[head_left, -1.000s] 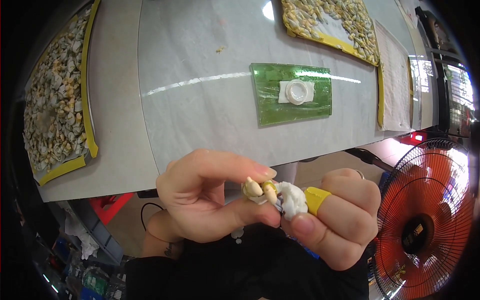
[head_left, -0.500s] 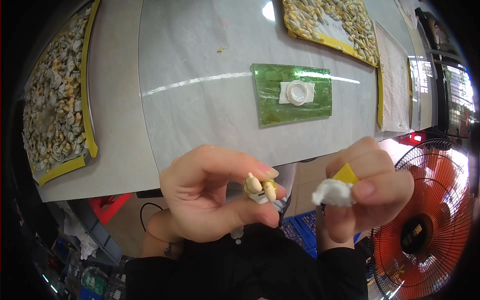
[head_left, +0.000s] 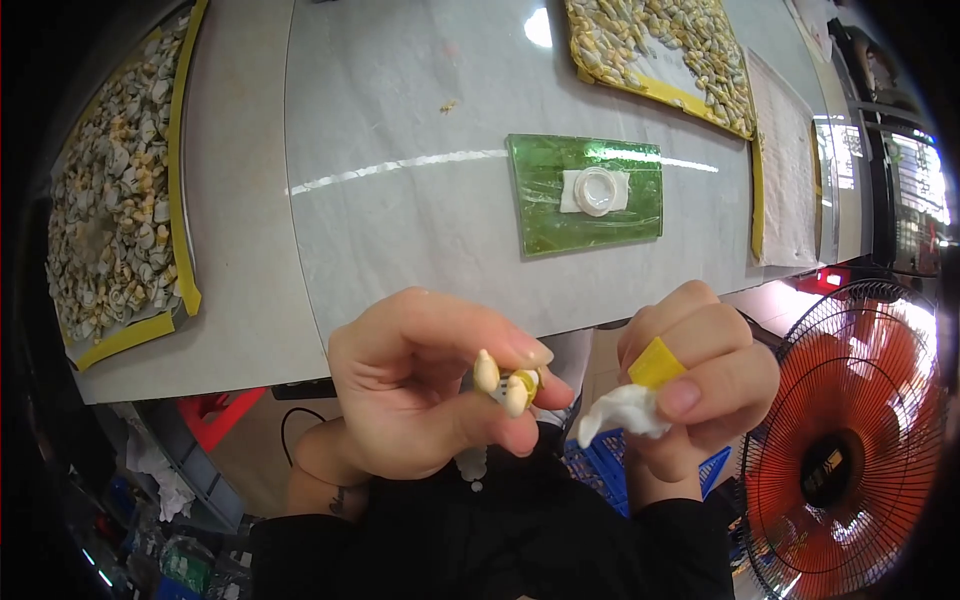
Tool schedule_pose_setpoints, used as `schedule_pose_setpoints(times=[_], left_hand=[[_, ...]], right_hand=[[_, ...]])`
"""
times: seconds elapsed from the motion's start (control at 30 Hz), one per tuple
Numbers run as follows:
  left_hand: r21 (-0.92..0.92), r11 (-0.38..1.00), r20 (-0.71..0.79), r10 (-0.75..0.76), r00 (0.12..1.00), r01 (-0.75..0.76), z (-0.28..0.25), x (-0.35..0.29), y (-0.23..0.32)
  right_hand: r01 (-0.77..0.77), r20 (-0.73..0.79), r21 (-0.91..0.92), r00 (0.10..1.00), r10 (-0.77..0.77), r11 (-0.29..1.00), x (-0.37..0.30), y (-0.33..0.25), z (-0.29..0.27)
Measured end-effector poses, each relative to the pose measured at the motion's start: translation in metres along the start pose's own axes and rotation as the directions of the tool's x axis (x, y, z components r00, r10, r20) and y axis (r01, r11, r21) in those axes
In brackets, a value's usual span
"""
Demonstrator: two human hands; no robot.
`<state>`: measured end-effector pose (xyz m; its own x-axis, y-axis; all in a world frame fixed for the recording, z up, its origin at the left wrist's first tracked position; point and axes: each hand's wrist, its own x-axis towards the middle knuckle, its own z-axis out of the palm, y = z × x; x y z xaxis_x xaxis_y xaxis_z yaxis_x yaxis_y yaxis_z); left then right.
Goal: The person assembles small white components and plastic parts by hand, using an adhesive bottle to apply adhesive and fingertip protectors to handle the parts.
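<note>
Just over the table's near edge, my left hand [head_left: 415,385] pinches a small painted piece [head_left: 517,393] between thumb and fingertips. It has two rounded cream-coloured lobes, with yellow and grey-white parts between them; its exact kind is unclear. To its right, my right hand [head_left: 710,365] is closed around a crumpled white wipe [head_left: 625,412], whose loose end points toward the left hand. A flat yellow piece [head_left: 655,363] sticks up from the same fingers. The wipe and the painted piece are apart.
Beyond my hands, a green plate [head_left: 545,235] bears a small round white dish [head_left: 597,192] on a white pad. Yellow-edged trays of small pieces stand at far left [head_left: 183,250] and far right, beside a white-lined tray [head_left: 785,150]. An orange fan [head_left: 840,430] stands close on the right.
My right hand has moved left with the wipe, closer to the left hand. The painted piece has turned between my left fingers, and its lobes now sit farther apart in view.
</note>
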<state>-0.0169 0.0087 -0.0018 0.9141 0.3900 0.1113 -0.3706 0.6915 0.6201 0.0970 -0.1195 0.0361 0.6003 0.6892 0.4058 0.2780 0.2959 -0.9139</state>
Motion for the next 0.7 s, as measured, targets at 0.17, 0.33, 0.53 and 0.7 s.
schedule_pose_setpoints(times=[0.17,0.33,0.53,0.7], left_hand=[[0.288,0.957,-0.131,0.076,0.989,-0.035,0.011,0.0,-0.001],[0.219,0.969,0.046,0.103,0.994,-0.11,0.0,0.002,0.003],[0.357,0.916,0.09,0.16,0.983,-0.182,0.001,0.003,0.005],[0.563,0.785,0.215,0.162,0.963,-0.258,-0.001,0.006,0.008]], right_hand=[[-0.012,0.127,0.01,0.992,0.011,1.0,0.005,-0.003,0.003],[-0.198,0.078,0.175,0.979,0.187,0.964,0.004,-0.004,0.005],[-0.181,0.078,0.096,0.982,0.174,0.979,0.005,-0.003,0.005],[-0.221,0.058,-0.027,0.973,0.222,0.975,0.008,-0.013,0.005]])
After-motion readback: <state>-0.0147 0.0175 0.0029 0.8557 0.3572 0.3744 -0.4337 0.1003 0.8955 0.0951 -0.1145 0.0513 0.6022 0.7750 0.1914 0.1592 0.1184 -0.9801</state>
